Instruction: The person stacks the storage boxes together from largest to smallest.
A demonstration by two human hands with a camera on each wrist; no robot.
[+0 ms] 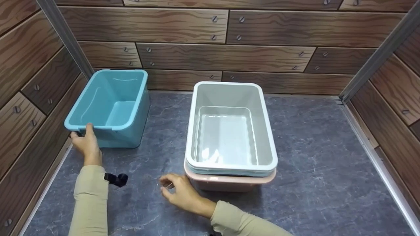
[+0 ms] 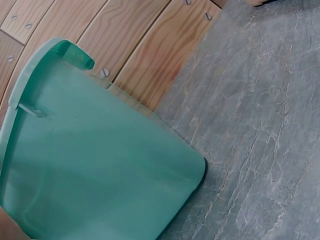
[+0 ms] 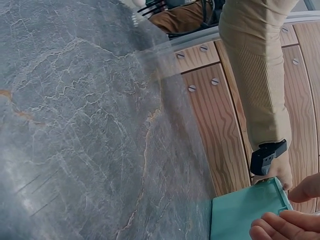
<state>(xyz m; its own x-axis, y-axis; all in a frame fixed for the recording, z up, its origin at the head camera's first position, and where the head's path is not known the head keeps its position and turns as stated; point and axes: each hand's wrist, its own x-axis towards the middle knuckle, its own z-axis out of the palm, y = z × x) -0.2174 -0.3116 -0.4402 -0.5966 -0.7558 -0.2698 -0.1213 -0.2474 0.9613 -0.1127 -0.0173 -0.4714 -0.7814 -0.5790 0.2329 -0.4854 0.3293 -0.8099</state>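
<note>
A teal plastic bin stands on the floor at the far left, against the plank-patterned wall. My left hand grips its near rim at the left corner, thumb over the top edge. In the left wrist view the outside of the teal bin fills the lower left, with a bit of the left hand at the edge. My right hand hovers with loosely curled fingers and holds nothing. It is beside a stack of bins: a light grey one on top, a pale blue edge under it, a pink one at the bottom.
Plank-patterned walls enclose the dark marbled floor at the back and both sides. A metal strip runs along the right edge. Dark cables and a brown item show at the top of the right wrist view.
</note>
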